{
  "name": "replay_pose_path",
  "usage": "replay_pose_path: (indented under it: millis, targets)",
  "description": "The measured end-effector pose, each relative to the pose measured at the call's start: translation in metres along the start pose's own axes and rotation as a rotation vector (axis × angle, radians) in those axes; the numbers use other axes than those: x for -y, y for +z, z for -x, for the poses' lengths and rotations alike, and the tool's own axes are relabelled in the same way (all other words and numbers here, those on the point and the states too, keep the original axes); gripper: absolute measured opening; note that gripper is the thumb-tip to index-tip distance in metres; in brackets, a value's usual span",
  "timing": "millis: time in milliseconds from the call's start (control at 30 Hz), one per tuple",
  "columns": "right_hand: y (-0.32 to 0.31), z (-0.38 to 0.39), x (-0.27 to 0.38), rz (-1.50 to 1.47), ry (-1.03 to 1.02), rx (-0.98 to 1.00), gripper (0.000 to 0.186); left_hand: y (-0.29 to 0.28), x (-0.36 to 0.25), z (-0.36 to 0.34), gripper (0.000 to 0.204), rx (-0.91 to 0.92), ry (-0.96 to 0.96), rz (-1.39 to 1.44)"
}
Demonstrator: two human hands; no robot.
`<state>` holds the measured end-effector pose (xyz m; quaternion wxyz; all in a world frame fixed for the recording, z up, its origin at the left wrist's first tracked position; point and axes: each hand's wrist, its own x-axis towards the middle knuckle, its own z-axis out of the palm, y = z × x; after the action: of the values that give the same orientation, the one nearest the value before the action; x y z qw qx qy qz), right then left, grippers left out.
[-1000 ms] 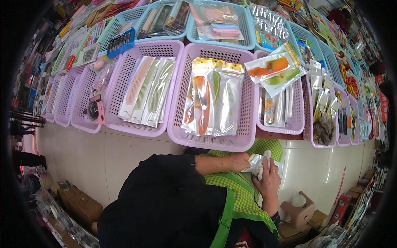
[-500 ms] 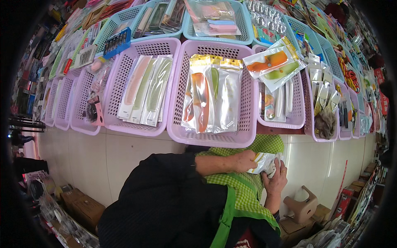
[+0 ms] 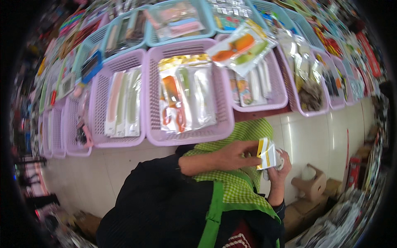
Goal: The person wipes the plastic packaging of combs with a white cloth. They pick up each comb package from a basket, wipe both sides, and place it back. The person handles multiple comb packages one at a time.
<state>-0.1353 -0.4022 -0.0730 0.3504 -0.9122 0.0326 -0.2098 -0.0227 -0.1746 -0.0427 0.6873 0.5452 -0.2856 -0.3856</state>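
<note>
My left hand pinches one end of a flat silver packet with a yellow-and-white header, held over my lap. What lies inside the packet cannot be made out. At its other end my right hand is closed around a crumpled white cloth, which presses against the packet. Below both hands is my green checked apron. The nearest basket, a lilac one, holds silver packets of orange and green combs.
More lilac baskets stand either side, one with pale long combs. A packet with orange and green combs lies across the right basket's rim. Blue baskets line up behind. A beige stool and cardboard boxes are at the lower right.
The view has shifted, so the baskets sit further left. The packet has been tilted up, its yellow-and-white header now facing me. Both hands still hold on.
</note>
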Motion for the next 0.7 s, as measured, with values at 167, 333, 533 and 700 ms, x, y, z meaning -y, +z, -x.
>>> replay_pose_path:
  millis: [167, 333, 533, 700]
  targets:
    - [-0.016, 0.005, 0.013, -0.593, 0.526, -0.103, 0.025, 0.002, 0.008, -0.008, 0.073, -0.121, 0.107, -0.340]
    - [-0.026, -0.004, 0.028, -0.930, 0.649, -0.155, 0.022, 0.009, 0.016, -0.015, 0.060, 0.008, -0.149, -0.326]
    - [-0.030, -0.007, 0.034, -1.199, 0.748, -0.118, 0.034, 0.014, 0.028, -0.015, 0.039, 0.106, -0.095, -0.315]
    - [-0.021, -0.009, 0.032, -1.212, 0.758, -0.081, 0.030, 0.020, 0.042, -0.013, 0.034, 0.155, -0.347, -0.049]
